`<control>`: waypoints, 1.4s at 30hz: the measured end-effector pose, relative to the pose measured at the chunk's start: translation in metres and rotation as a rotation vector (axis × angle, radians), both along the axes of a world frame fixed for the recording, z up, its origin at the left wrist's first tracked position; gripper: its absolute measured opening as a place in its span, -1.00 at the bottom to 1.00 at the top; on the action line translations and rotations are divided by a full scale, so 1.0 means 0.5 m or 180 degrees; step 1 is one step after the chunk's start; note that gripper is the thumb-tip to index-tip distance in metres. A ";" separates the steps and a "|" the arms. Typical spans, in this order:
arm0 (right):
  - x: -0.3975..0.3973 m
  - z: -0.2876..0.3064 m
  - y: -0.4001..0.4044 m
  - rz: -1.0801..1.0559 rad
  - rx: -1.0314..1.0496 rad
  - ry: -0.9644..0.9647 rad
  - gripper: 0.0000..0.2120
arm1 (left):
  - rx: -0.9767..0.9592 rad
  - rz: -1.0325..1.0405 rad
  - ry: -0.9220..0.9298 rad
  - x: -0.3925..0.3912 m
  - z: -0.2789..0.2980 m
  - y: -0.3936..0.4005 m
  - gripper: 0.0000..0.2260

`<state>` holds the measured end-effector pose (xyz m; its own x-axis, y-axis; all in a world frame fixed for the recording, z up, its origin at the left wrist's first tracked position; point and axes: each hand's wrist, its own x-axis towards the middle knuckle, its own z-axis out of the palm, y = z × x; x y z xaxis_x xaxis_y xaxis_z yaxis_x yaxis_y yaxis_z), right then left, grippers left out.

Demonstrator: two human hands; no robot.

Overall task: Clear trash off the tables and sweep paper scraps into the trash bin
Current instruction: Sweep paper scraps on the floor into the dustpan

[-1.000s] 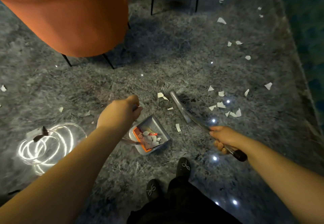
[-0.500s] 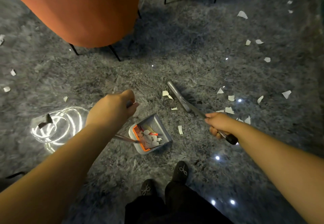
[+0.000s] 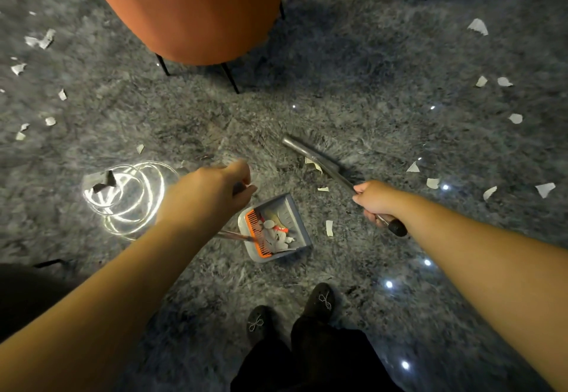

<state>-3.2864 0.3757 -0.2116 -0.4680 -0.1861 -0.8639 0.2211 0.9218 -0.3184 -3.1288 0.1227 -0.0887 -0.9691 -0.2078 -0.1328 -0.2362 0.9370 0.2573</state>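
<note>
The left hand (image 3: 212,192) is curling round the top of a thin metal handle, holding a grey plastic dustpan (image 3: 275,229) at mid-frame; white paper scraps (image 3: 278,238) and an orange comb edge are lying inside it. The right hand (image 3: 373,202) is gripping a broom handle (image 3: 396,227) with a black end cap, its grey brush head (image 3: 310,153) pressing into the shaggy grey carpet (image 3: 353,84) just above a torn scrap. More scraps are scattered toward the right and left edges, leaving open carpet between. An orange upholstered chair (image 3: 196,7) on thin black legs is filling the upper left. No writing is legible.
</note>
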 end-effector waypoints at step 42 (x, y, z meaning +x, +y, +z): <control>0.369 0.056 0.127 -0.1386 0.0154 -0.0296 -0.70 | 0.0145 -0.0907 -0.0292 0.031 0.013 0.003 -0.84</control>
<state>-3.1020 0.4395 -0.1837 -0.4136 0.0526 -0.9089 0.6175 0.7498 -0.2376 -3.1130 0.1245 -0.0823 -0.9711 0.0790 -0.2254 0.0105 0.9568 0.2904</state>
